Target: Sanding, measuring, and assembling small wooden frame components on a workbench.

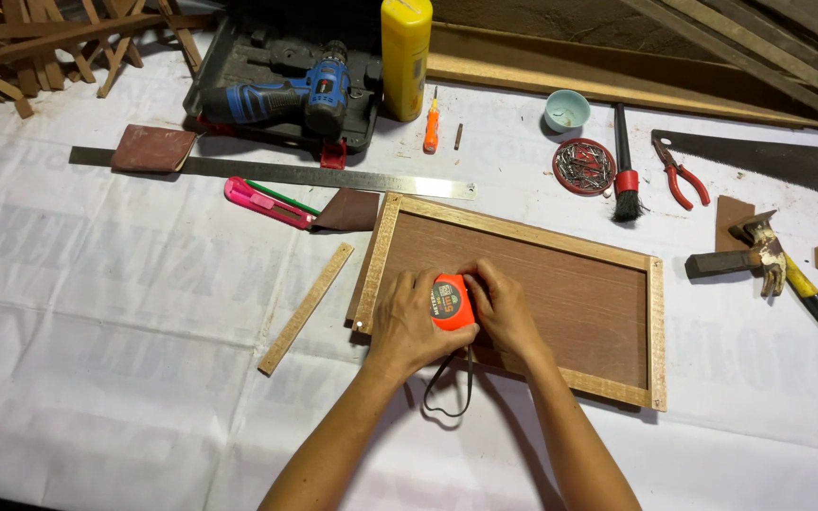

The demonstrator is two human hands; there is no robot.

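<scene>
An orange tape measure (451, 302) rests on the near edge of a brown wooden panel (560, 284) framed with light wood strips. My left hand (407, 324) cups the tape measure from the left. My right hand (502, 308) holds it from the right, fingers on its case. A black wrist loop (447, 393) hangs from the tape measure onto the white sheet. A loose light wood strip (307, 308) lies to the left of the panel.
Behind the panel lie a long steel ruler (276, 173), a pink utility knife (262, 201), sandpaper pieces (153, 149), a blue drill in its case (286, 95), a yellow bottle (405, 57), a tin of nails (583, 167), a brush (625, 170), red pliers (682, 175), a handsaw (769, 161) and a hammer (769, 260).
</scene>
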